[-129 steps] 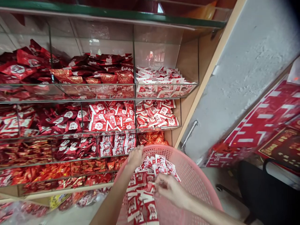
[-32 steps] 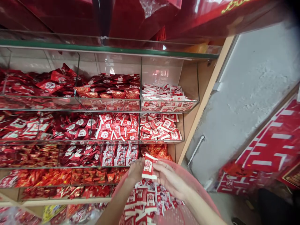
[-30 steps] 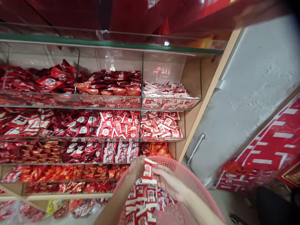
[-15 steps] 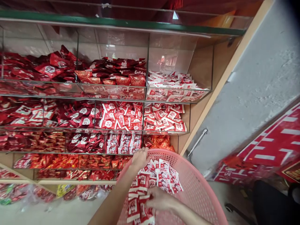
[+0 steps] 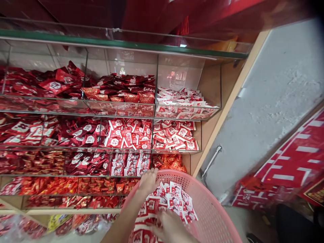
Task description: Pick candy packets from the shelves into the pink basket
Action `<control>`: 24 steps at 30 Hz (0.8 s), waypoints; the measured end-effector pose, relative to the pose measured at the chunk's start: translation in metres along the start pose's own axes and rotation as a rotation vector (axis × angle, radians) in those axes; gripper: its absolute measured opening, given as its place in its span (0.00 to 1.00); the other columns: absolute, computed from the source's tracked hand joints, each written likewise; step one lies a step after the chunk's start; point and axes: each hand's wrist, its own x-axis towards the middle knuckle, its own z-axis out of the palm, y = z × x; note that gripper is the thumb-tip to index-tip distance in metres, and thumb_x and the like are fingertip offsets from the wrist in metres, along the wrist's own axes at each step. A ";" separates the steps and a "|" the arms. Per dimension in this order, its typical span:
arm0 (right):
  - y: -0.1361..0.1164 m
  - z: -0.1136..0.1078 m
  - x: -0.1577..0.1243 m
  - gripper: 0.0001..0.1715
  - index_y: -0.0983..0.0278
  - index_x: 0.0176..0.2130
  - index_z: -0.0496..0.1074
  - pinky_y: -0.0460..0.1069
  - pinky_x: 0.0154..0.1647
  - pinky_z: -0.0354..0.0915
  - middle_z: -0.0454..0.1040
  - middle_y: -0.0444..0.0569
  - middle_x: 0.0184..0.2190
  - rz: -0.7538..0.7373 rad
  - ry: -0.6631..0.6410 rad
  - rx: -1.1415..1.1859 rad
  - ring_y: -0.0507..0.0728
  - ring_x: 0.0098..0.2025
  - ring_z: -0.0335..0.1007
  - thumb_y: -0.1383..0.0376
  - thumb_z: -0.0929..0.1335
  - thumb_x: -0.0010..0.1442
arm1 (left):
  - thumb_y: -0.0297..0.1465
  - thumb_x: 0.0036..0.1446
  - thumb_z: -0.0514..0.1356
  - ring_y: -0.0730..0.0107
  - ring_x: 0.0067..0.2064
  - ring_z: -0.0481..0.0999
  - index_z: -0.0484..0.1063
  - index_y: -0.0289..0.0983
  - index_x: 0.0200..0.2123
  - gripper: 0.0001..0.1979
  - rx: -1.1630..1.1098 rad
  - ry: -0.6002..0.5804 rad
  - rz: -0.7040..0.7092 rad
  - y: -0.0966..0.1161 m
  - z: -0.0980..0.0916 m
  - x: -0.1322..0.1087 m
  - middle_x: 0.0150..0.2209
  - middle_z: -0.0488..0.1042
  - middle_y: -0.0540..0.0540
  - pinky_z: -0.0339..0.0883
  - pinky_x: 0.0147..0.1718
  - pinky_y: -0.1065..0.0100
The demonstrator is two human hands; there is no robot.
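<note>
A pink perforated plastic basket sits low in front of me, holding several small red-and-white candy packets. My left hand is closed over the basket's far rim on the left. Inside the basket, my right hand is over the nearer packets, its fingers pointing left and touching or almost touching them. Motion smears those fingers, so I cannot see whether a packet is between them.
Behind the basket stands a shelf with clear dividers. Its compartments hold red wrapped packets, and similar red-and-white packets fill the upper right one. A grey wall is on the right, with red printed sheets leaning there.
My right hand has moved nearer to me within the basket, over the lower packets. My left hand stays on the rim. The whole view has shifted slightly, so the shelves appear lower.
</note>
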 end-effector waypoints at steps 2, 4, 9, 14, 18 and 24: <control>-0.006 -0.022 0.001 0.14 0.63 0.29 0.74 0.47 0.30 0.58 0.77 0.52 0.29 0.006 0.092 -0.074 0.59 0.34 0.73 0.56 0.65 0.54 | 0.35 0.56 0.50 0.59 0.48 0.70 0.62 0.38 0.49 0.18 -0.005 -0.001 -0.007 0.000 0.000 -0.001 0.47 0.70 0.42 0.63 0.44 0.60; -0.013 -0.049 0.004 0.14 0.62 0.30 0.74 0.46 0.30 0.56 0.77 0.50 0.29 -0.035 0.209 -0.090 0.57 0.34 0.73 0.57 0.64 0.56 | 0.34 0.55 0.50 0.59 0.49 0.70 0.61 0.38 0.50 0.18 -0.008 -0.008 -0.010 0.000 0.000 -0.001 0.48 0.70 0.41 0.63 0.45 0.60; -0.023 -0.120 0.020 0.16 0.62 0.28 0.72 0.45 0.30 0.55 0.75 0.47 0.25 -0.142 0.511 0.006 0.54 0.30 0.70 0.59 0.61 0.60 | 0.34 0.56 0.50 0.61 0.49 0.69 0.61 0.39 0.52 0.19 -0.038 -0.031 -0.015 0.000 -0.002 -0.001 0.49 0.70 0.42 0.63 0.46 0.62; -0.026 -0.163 0.050 0.10 0.62 0.32 0.70 0.45 0.34 0.57 0.75 0.47 0.32 -0.174 0.804 0.074 0.54 0.34 0.69 0.62 0.62 0.59 | 0.36 0.55 0.50 0.59 0.50 0.69 0.60 0.38 0.54 0.22 -0.045 -0.020 -0.019 -0.002 -0.001 -0.001 0.50 0.70 0.41 0.63 0.46 0.60; -0.028 -0.179 0.069 0.15 0.63 0.27 0.69 0.46 0.33 0.56 0.74 0.49 0.29 -0.008 0.797 -0.052 0.55 0.34 0.68 0.57 0.62 0.59 | 0.36 0.55 0.50 0.60 0.50 0.69 0.60 0.38 0.53 0.22 -0.050 -0.022 -0.028 -0.003 0.000 0.000 0.49 0.71 0.41 0.62 0.48 0.61; -0.037 -0.189 0.076 0.27 0.65 0.27 0.74 0.48 0.32 0.55 0.75 0.57 0.32 0.136 0.676 -0.124 0.59 0.36 0.70 0.49 0.59 0.60 | 0.36 0.56 0.49 0.60 0.50 0.69 0.60 0.37 0.54 0.22 -0.049 -0.020 -0.034 -0.002 -0.001 0.000 0.50 0.70 0.41 0.62 0.47 0.60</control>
